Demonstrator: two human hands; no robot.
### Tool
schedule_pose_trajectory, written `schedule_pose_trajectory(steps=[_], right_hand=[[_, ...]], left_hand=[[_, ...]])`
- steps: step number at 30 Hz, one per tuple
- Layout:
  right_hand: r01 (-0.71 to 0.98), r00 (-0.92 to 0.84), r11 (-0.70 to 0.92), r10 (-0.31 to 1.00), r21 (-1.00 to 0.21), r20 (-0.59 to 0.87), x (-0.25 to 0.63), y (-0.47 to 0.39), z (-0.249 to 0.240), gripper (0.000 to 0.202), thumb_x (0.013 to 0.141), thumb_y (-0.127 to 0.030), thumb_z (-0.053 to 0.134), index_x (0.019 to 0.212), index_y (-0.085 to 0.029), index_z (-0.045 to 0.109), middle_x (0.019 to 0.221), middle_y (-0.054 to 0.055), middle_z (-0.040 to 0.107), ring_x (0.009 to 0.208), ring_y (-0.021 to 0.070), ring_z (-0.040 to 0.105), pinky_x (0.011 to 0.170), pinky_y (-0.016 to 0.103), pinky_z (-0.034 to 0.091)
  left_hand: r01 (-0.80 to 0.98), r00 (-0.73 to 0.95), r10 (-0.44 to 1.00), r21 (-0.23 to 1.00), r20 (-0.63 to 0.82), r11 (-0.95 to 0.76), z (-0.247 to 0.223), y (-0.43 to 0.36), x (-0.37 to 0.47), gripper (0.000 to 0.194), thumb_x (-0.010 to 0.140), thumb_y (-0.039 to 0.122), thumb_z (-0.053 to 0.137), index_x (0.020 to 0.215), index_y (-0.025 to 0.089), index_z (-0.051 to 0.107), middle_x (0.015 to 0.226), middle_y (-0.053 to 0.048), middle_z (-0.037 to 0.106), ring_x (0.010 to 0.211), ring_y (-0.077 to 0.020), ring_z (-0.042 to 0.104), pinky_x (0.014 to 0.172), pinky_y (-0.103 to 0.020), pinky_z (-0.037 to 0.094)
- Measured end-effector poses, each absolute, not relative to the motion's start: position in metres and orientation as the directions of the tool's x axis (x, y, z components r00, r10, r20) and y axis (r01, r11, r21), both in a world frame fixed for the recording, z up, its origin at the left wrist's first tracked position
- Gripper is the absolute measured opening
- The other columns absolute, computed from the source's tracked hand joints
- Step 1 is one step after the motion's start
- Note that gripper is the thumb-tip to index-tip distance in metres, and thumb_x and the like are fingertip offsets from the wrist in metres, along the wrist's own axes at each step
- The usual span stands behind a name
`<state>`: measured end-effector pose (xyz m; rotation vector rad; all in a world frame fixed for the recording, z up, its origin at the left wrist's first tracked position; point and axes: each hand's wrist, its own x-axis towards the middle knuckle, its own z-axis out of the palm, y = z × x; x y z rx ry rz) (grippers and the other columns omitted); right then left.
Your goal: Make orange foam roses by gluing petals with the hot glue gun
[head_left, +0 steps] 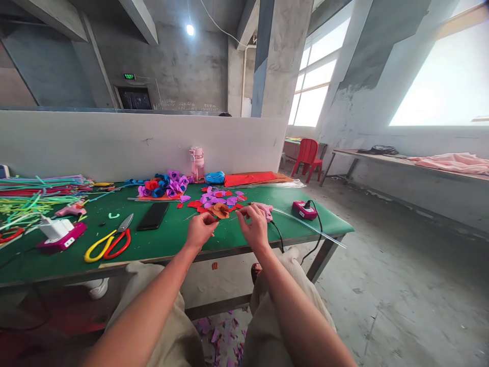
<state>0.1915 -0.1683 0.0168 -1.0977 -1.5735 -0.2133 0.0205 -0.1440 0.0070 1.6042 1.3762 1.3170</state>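
My left hand (200, 230) is closed in a pinch on an orange-brown paper flower (219, 211), held just above the front of the green table. A little to its right, my right hand (253, 227) has its fingers drawn together; whatever they hold is too small to make out. A pink glue gun (263, 210) lies just behind the right hand, with a long clear glue stick (305, 224) reaching out to the right. Beyond the flower spreads a pile of loose purple and red petals (214, 197).
Finished-looking paper flowers (164, 184), a black phone (153, 216), scissors (110, 244) and a white plug on a power strip (63, 237) lie leftward. Bundled coloured stems (42, 188) fill the far left. A pink bottle (197, 163) stands by the partition (153, 140). A red socket block (304, 210) sits right.
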Motion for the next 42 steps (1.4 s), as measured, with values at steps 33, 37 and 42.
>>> schedule_pose_trajectory(steps=[33, 37, 42], right_hand=[[0.720, 0.082, 0.558, 0.523, -0.413, 0.849, 0.179, -0.174, 0.016, 0.007, 0.085, -0.021, 0.053, 0.079, -0.021, 0.057, 0.073, 0.000, 0.063, 0.068, 0.0144, 0.056, 0.075, 0.030, 0.041], [0.779, 0.012, 0.538, 0.502, -0.323, 0.865, 0.181, -0.172, 0.015, 0.005, 0.083, -0.024, 0.058, 0.087, -0.021, 0.059, 0.084, 0.003, 0.066, 0.080, 0.0172, 0.059, 0.080, 0.032, 0.041], [0.830, -0.079, 0.515, 0.487, -0.213, 0.870, 0.177, -0.172, 0.015, 0.008, 0.084, -0.021, 0.056, 0.091, -0.022, 0.060, 0.091, 0.003, 0.066, 0.088, 0.0176, 0.059, 0.085, 0.033, 0.039]], left_hand=[[0.039, -0.014, 0.971, 0.970, 0.240, -0.239, 0.011, -0.149, 0.027, 0.018, 0.058, 0.027, 0.071, 0.064, 0.015, 0.059, 0.053, 0.005, 0.054, 0.043, -0.0082, 0.050, 0.044, -0.023, 0.048], [0.005, -0.013, 0.980, 0.980, 0.200, -0.200, 0.013, -0.151, 0.027, 0.020, 0.057, 0.026, 0.072, 0.068, 0.015, 0.061, 0.056, 0.005, 0.057, 0.043, -0.0078, 0.050, 0.045, -0.024, 0.049], [0.009, 0.016, 0.981, 0.981, 0.191, -0.192, 0.015, -0.154, 0.029, 0.018, 0.057, 0.024, 0.071, 0.070, 0.014, 0.062, 0.055, 0.005, 0.056, 0.043, -0.0075, 0.050, 0.046, -0.024, 0.048]])
